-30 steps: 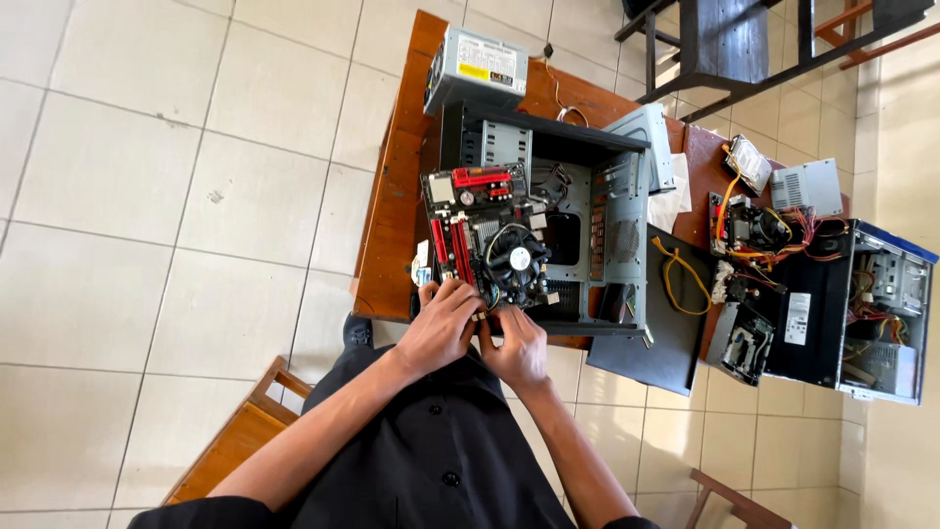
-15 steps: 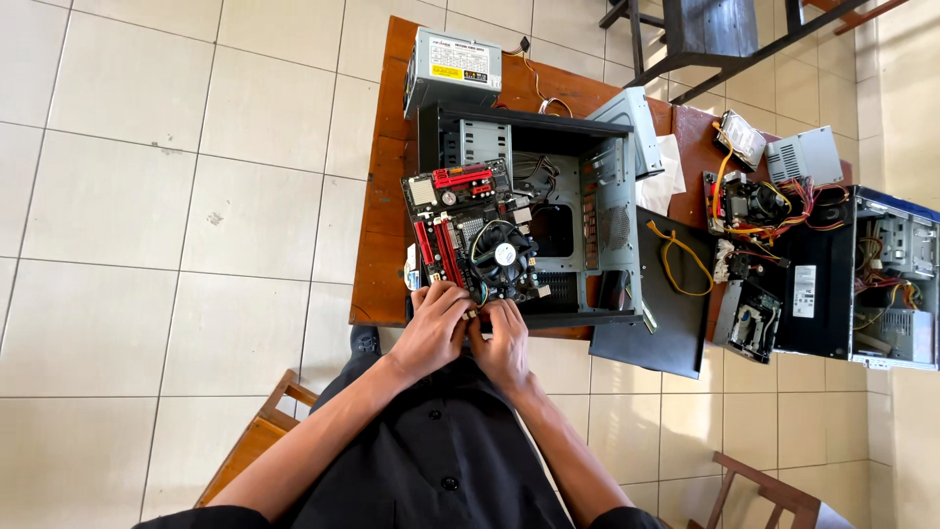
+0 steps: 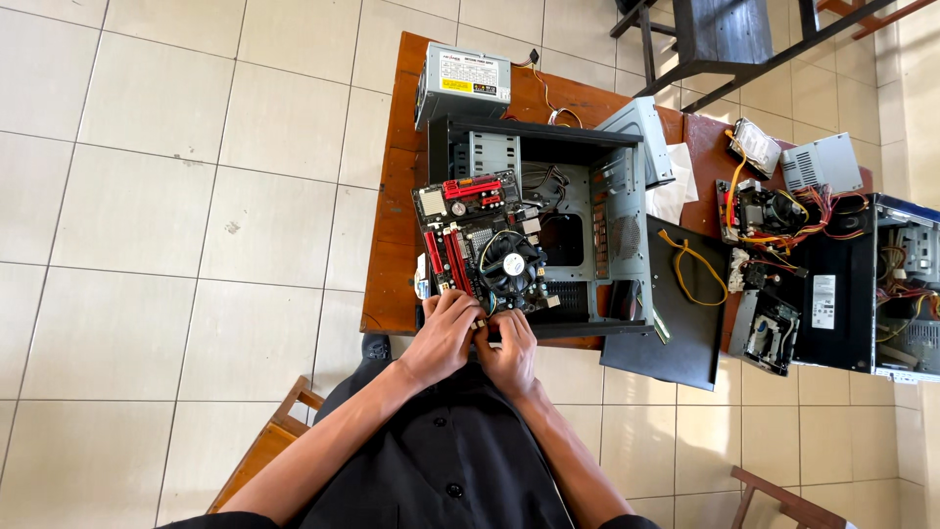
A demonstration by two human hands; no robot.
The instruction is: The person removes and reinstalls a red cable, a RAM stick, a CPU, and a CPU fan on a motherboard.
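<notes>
A black motherboard [image 3: 470, 230] with red slots and a round cooler fan [image 3: 512, 264] lies tilted over the left side of an open computer case [image 3: 597, 230] on a wooden table [image 3: 392, 255]. My left hand [image 3: 446, 338] and my right hand [image 3: 509, 355] meet at the board's near edge. Their fingers are curled and pressed together on that edge. What sits right between the fingertips is too small to make out. My dark sleeveless torso fills the bottom of the view.
A grey power supply [image 3: 462, 83] stands behind the case. A black side panel [image 3: 676, 304] with a yellow cable lies to the right, then loose drives [image 3: 754, 147] and a second open computer [image 3: 881, 284]. A wooden chair [image 3: 264, 451] is near left, a dark one [image 3: 725, 29] far.
Both hands stay together at the near edge of the motherboard. My head has shifted slightly, so the table sits a little differently in view.
</notes>
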